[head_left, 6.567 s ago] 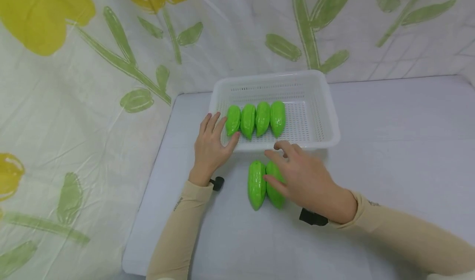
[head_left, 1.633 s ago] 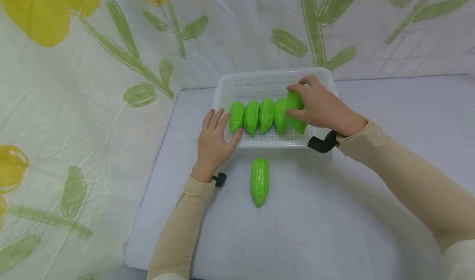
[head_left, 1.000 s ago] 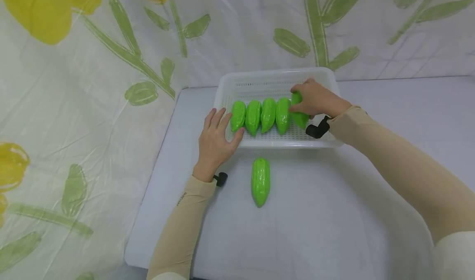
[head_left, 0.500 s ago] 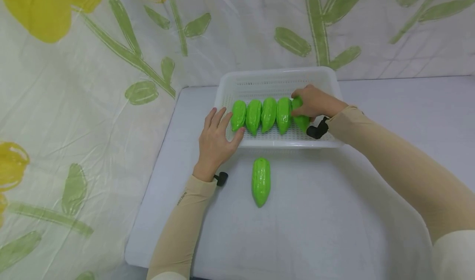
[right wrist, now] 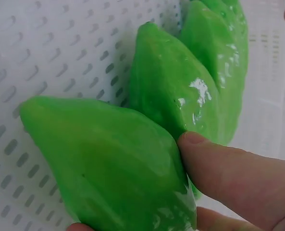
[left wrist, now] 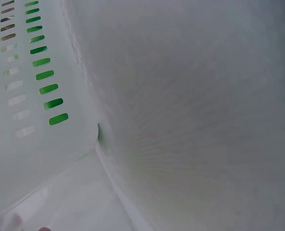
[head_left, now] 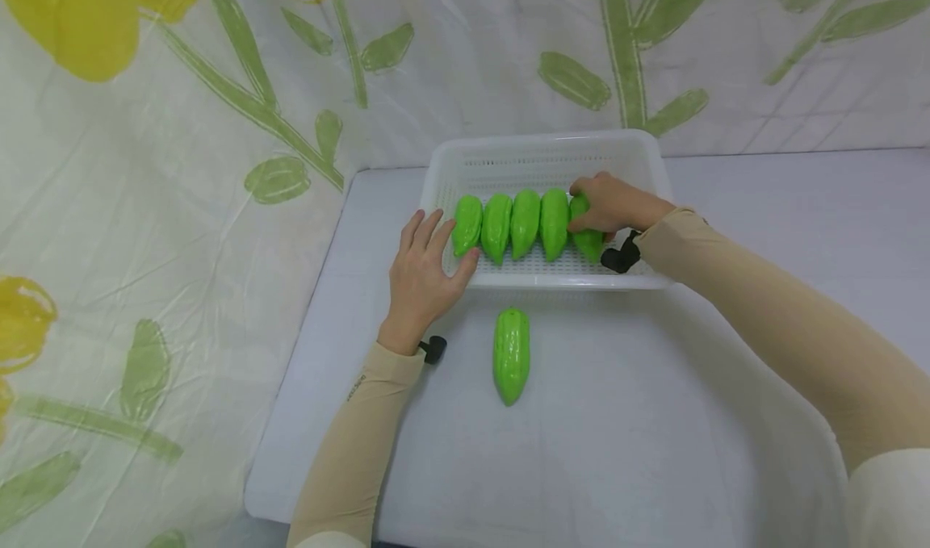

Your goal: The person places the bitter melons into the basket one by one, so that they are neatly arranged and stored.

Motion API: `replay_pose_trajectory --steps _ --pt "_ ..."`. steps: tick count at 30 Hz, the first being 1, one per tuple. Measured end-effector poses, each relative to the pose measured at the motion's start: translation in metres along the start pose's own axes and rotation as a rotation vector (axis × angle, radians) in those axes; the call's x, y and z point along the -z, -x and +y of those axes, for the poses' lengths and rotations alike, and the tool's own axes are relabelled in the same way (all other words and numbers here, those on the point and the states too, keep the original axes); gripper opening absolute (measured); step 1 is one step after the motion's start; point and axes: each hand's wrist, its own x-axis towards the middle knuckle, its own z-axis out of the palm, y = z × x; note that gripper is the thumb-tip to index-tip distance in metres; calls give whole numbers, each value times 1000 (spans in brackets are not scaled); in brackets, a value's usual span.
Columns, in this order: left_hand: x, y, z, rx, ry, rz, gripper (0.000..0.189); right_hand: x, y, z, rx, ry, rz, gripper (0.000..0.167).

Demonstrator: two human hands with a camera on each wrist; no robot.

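Note:
A white perforated plastic basket (head_left: 541, 282) stands on the table. Several glossy green, ridged, pointed fruits (head_left: 496, 227) lie side by side inside it. My right hand (head_left: 613, 202) pinches the rightmost fruit (head_left: 587, 245), which lies on the basket floor; in the right wrist view the thumb (right wrist: 229, 175) is against the side of that fruit (right wrist: 113, 163). My left hand (head_left: 424, 282) rests at the basket's front-left corner, fingers extended and thumb along the rim. In the left wrist view only the basket's slotted wall (left wrist: 41, 149) and blurred fingertips show. One more green fruit (head_left: 512, 356) lies on the table before the basket.
The white-covered table (head_left: 617, 443) extends to the right and toward me. A curtain (head_left: 465, 64) printed with flowers hangs behind and to the left. A black wrist camera (head_left: 620, 254) hangs under my right wrist, inside the basket's front edge.
My right hand has carried one fruit from the table into the basket and lowered it at the right end of the row. My left hand has stayed at the corner.

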Motion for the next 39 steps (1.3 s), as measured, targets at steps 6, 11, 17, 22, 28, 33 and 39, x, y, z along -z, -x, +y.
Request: replay_pose_trajectory --steps 6,11,17,22,28,33,39 --pt "0 -1 0 1 -4 -1 61 -2 -1 0 -10 12 1 77" --pt "0 -1 1 2 -6 -1 61 -3 -3 1 -5 9 6 77" --pt "0 -1 0 -5 1 7 61 -3 -5 2 1 22 12 80" --pt "0 -1 0 -4 1 5 61 -3 -5 2 -24 13 -3 87" --pt "0 -1 1 7 -3 -5 61 -3 -4 1 -54 -16 -2 92" --pt "0 -1 1 10 -5 -8 61 -2 -1 1 -56 -17 9 94" --pt "0 -1 0 13 -10 -10 61 3 1 -1 -48 38 41 94"
